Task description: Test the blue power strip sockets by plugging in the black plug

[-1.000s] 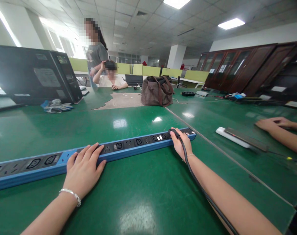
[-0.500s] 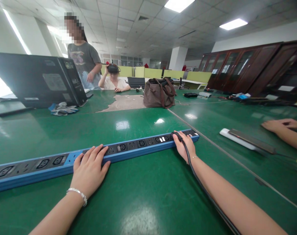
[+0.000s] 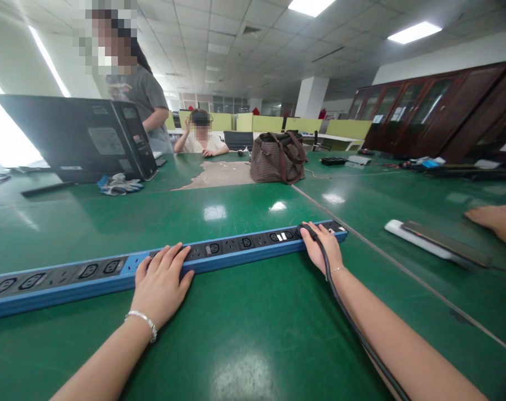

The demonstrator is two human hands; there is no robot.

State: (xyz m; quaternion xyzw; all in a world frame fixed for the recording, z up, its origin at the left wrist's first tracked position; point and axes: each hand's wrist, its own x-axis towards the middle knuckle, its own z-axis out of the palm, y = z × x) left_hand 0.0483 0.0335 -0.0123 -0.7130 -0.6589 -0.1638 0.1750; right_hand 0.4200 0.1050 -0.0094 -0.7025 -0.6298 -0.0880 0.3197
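A long blue power strip (image 3: 236,257) with black sockets lies across the green table, its left end out of view. My left hand (image 3: 163,284) is closed over the middle of it, fingers across the top and thumb along the near side. Near the strip's right end, my right hand (image 3: 325,249) grips a black power plug (image 3: 309,233). The plug sits at a socket; how deep it is in cannot be seen. Its black cable (image 3: 340,306) runs back along my right forearm toward the bottom edge.
Behind the strip are a black computer case (image 3: 98,139), work gloves (image 3: 119,184) and a brown bag (image 3: 273,159). A white bar with a dark strip (image 3: 436,242) lies at right, near another person's hand (image 3: 492,216). One person stands and another sits across the table.
The whole view has shifted slightly, so things appear farther right. Both hands keep their places on the strip and plug. The standing person has moved nearer the computer case.
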